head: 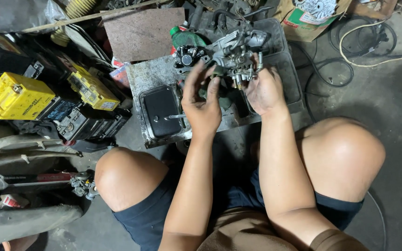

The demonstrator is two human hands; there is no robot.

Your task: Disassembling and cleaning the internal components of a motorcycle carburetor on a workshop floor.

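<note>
**Mechanic:** Carburetor [236,56], upper middle of the frame, held up off the grimy metal tray [281,59] behind it. It's a cast metal body with levers, screws and small brass bits sticking out all round.

**Apprentice:** Which hand has it?

**Mechanic:** The right hand [264,91] cradles it from the right, fingers curled around the lower body. The left hand [202,103] comes in from below and left, fingers spread and raised, tips touching the underside near a dark green part. Whether the left is pinching something small, I cannot tell; the fingers hide it.

**Apprentice:** How would it handle?

**Mechanic:** I'd judge it fairly heavy for its size, fully stiff, and probably oily, so slippery. The casting is tough, but the thin linkages and jets look easy to bend. Best held by the thick main body, not the levers.

**Apprentice:** What's around it?

**Mechanic:** A black round-faced part [188,56] just left of it, a green bottle [183,36] behind that, and a black rectangular cover [159,110] on the steel plate at centre left. Yellow batteries [16,96] sit well apart at far left.
</note>
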